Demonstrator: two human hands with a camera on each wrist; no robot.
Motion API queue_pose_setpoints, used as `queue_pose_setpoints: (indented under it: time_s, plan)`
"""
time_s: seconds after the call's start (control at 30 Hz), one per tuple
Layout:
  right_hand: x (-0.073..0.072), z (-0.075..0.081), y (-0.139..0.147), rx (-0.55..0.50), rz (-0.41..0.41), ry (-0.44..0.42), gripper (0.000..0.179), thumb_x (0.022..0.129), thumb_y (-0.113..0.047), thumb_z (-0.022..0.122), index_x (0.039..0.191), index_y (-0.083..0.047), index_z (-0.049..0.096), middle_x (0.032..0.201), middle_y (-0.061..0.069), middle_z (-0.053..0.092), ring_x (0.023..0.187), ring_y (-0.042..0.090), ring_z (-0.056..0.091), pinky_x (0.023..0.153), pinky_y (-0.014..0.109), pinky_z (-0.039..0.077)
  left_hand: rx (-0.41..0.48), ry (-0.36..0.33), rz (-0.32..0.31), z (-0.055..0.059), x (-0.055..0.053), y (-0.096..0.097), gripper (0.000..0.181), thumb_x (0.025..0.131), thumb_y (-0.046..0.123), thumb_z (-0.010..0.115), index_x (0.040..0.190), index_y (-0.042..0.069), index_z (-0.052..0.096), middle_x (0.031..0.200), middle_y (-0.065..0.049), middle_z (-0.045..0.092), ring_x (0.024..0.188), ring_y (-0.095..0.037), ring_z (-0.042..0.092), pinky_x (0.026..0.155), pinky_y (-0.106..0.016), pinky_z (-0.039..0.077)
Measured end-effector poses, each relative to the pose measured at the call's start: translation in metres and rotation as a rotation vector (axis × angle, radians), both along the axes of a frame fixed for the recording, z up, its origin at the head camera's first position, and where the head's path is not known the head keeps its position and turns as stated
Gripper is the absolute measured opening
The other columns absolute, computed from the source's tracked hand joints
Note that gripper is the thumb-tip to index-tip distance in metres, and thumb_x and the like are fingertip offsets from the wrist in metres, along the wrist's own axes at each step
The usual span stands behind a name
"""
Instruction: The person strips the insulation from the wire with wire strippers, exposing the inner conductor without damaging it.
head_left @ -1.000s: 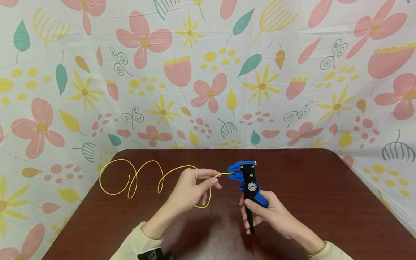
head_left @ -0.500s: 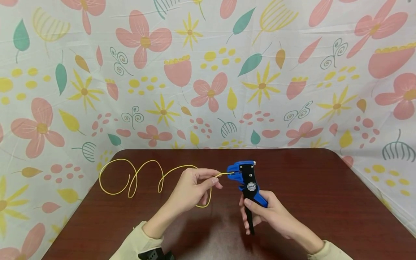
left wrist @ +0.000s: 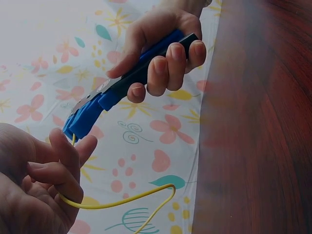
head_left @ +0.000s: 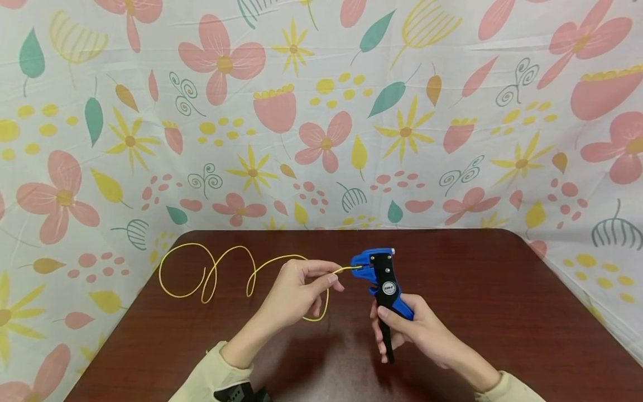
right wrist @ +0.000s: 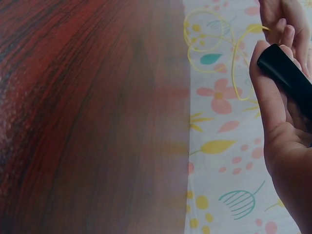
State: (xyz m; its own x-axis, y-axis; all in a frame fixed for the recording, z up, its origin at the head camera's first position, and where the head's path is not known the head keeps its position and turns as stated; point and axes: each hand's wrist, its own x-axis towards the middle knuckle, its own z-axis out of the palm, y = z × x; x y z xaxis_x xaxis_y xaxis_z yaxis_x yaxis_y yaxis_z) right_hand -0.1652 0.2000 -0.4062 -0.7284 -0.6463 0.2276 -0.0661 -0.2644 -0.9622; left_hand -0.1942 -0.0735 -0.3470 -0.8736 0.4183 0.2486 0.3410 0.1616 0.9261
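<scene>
My right hand (head_left: 409, 329) grips the handles of a blue and black wire stripper (head_left: 385, 273), its head up and its mouth facing left. In the left wrist view the fingers wrap round the wire stripper (left wrist: 131, 78). Between thumb and fingers my left hand (head_left: 301, 290) pinches a thin yellow wire (head_left: 346, 268), close to the tool. The wire's end lies in the blue mouth; its very tip is hidden there. Past the left hand the rest of the wire (head_left: 216, 268) trails off leftward in loose loops. The right wrist view shows one black handle end (right wrist: 282, 68).
A dark red-brown wooden table (head_left: 492, 279) spreads beneath both hands. Behind it hangs a white cloth (head_left: 321, 167) printed with flowers and leaves. A black device (head_left: 236, 392) sits on the left wrist below the sleeve.
The wire's far loops have shifted slightly to the right. Both hands and the wire stripper hold nearly still, with the wire end staying in the tool's mouth.
</scene>
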Motion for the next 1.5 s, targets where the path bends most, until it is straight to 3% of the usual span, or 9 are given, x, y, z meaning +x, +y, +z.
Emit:
queue_pose_setpoints:
  time_s: [0.3,0.6,0.8,1.07,1.4,1.5]
  plan:
    - [0.0005,0.0003,0.0003,0.003,0.000,-0.005,0.023,0.114,-0.002,0.036,0.121,0.009,0.055,0.090,0.023,0.065,0.072,0.026,0.072,0.064,0.060,0.060,-0.002,0.006,0.000,-0.0004,0.0003,-0.0004,0.019,0.104,0.004,0.066,0.119,0.003,0.077,0.089,-0.005,0.078,0.043,-0.018,0.056,0.043,-0.025,0.043]
    - [0.0004,-0.0008,-0.0001,-0.013,0.012,-0.013,0.024,0.115,-0.002,0.035,0.120,0.011,0.054,0.091,0.019,0.066,0.072,0.025,0.072,0.064,0.060,0.060,-0.007,0.008,0.003,-0.0001,0.0003,-0.0003,0.019,0.104,0.004,0.065,0.118,0.003,0.077,0.090,-0.007,0.078,0.043,-0.019,0.056,0.043,-0.025,0.043]
    - [0.0006,-0.0009,-0.0005,-0.015,0.011,-0.008,0.023,0.114,-0.002,0.035,0.119,0.013,0.053,0.089,0.022,0.065,0.072,0.025,0.072,0.062,0.062,0.059,-0.018,0.024,0.003,0.0008,0.0008,-0.0007,0.018,0.104,0.004,0.064,0.116,0.004,0.077,0.091,-0.010,0.078,0.044,-0.020,0.058,0.043,-0.025,0.043]
    - [0.0001,-0.0015,-0.0006,-0.023,0.013,0.007,0.024,0.114,-0.001,0.034,0.118,0.014,0.052,0.087,0.025,0.063,0.071,0.025,0.071,0.060,0.062,0.058,-0.017,0.023,0.008,0.0007,0.0005,-0.0003,0.018,0.104,0.003,0.065,0.116,0.004,0.077,0.088,-0.003,0.078,0.044,-0.021,0.058,0.043,-0.025,0.045]
    - [-0.0004,-0.0025,0.0002,-0.018,0.012,0.008,0.023,0.114,-0.001,0.034,0.118,0.013,0.052,0.086,0.032,0.059,0.070,0.025,0.071,0.060,0.063,0.058,-0.014,0.014,0.011,-0.0002,0.0004,0.0003,0.017,0.104,0.004,0.065,0.115,0.004,0.078,0.087,-0.002,0.078,0.044,-0.021,0.058,0.044,-0.025,0.045]
    - [-0.0002,-0.0023,0.0003,-0.018,0.013,0.005,0.023,0.114,-0.002,0.034,0.118,0.012,0.053,0.086,0.027,0.061,0.070,0.024,0.071,0.060,0.062,0.058,-0.011,0.009,0.011,-0.0005,0.0003,0.0005,0.017,0.104,0.003,0.065,0.115,0.004,0.078,0.087,-0.003,0.078,0.044,-0.020,0.057,0.044,-0.025,0.045]
